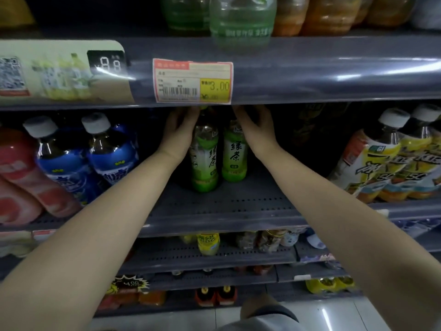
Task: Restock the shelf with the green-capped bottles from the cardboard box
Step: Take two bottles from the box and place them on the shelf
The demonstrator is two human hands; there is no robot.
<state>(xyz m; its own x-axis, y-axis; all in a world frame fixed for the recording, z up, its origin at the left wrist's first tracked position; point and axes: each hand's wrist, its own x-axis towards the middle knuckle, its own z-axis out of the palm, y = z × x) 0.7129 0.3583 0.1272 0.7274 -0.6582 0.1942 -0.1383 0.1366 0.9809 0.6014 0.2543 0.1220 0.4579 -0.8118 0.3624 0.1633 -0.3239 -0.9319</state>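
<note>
head view: one wide shot, looking into a store shelf with both forearms reaching in.
landmark: price tag [192,80] reading 3.00, stuck on the front edge of the upper shelf.
green-capped bottles [218,154]: two green tea bottles stand upright, side by side and touching, on the middle shelf [222,206] directly below the price tag; their caps are hidden behind the upper shelf's edge.
left hand [180,130]: below and just left of the price tag, fingers wrapped on the neck and shoulder of the left bottle, clamped on it.
right hand [254,126]: below and just right of the price tag, curled around the top of the right bottle; fingertips are lost in the shadow, so the grip looks closed on it but is partly hidden.
hands to each other: apart, one bottle each.
blue-labelled bottles [88,158]: white caps, well left of the price tag, same shelf as the tea.
yellow-labelled bottles [391,158]: white caps, well right of the price tag, same shelf.
clear green bottle [242,22]: on the upper shelf, above and right of the price tag.
lower shelves: small bottles far below the price tag, too dim to name.
</note>
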